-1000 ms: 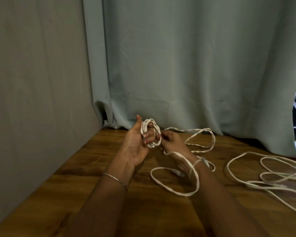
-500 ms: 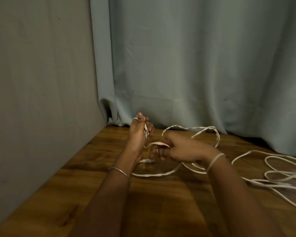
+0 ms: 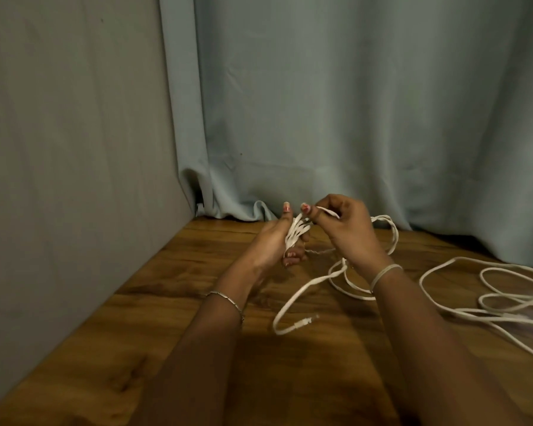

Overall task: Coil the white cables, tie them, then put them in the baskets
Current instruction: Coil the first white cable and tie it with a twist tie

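Left hand (image 3: pixel 271 244) fingers (image 3: pixel 296 258) curled round coiled white cable (image 3: pixel 294 233), right hand (image 3: pixel 351 235) pinching its strand; wood-grain table (image 3: pixel 166 318)

Wall (image 3: pixel 74 149) L, curtain (image 3: pixel 320 118) behind bench (image 3: pixel 197 348), cable coil (image 3: pixel 294 233) in L hand (image 3: pixel 271 241), R hand (image 3: pixel 348 232) just R of it, cable tail (image 3: pixel 303 322) on bench before hands, 2nd cable (image 3: pixel 499 315) far R.

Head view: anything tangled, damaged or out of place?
Nothing damaged. The left hand holds a part-wound coil; the right hand pinches its strand. A second cable sprawls loose on the table. No basket in view.
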`<action>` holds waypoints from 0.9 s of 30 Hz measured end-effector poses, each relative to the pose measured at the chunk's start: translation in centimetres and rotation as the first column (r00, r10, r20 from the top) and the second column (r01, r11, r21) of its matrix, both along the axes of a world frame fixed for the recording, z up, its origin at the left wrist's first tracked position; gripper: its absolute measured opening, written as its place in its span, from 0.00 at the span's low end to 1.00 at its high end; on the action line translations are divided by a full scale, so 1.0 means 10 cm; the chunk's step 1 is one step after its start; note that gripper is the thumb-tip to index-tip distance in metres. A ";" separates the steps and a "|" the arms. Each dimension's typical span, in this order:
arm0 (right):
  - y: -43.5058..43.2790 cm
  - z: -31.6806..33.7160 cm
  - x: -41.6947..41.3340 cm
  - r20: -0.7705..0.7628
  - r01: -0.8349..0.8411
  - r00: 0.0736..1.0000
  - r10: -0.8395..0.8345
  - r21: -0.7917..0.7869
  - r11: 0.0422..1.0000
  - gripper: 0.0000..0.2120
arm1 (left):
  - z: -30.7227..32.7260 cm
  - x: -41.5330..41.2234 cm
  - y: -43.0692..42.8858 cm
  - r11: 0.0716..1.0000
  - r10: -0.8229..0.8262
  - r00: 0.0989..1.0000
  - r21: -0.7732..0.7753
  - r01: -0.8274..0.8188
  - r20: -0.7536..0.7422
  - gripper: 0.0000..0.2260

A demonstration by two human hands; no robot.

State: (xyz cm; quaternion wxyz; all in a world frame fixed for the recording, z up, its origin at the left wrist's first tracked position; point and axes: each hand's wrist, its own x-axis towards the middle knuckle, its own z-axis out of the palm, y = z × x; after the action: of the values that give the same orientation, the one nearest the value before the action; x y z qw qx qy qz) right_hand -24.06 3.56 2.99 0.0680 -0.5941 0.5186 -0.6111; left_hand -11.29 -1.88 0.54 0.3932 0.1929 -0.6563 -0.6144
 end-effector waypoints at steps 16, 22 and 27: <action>-0.16 -0.28 0.01 0.240 -0.262 0.949 0.204 0.247 0.933 0.12 | 0.12 -0.01 -0.01 0.910 -0.167 0.901 0.290 0.297 -0.400 0.24; -0.02 -0.26 0.06 -0.072 -0.179 0.942 0.328 0.719 0.671 0.09 | 0.13 -0.09 -0.01 0.944 0.092 0.852 0.317 0.090 -0.516 0.17; 0.09 -0.10 0.17 -0.353 0.025 0.815 0.460 0.814 0.581 0.06 | 0.06 -0.01 -0.17 0.954 0.267 0.864 0.244 -0.174 -0.427 0.15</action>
State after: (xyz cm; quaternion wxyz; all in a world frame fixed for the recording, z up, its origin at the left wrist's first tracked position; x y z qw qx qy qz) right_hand -22.39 4.50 2.03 0.2542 -0.7074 0.6492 -0.1161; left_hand -11.38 -3.60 1.11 0.5828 0.1558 -0.4552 -0.6549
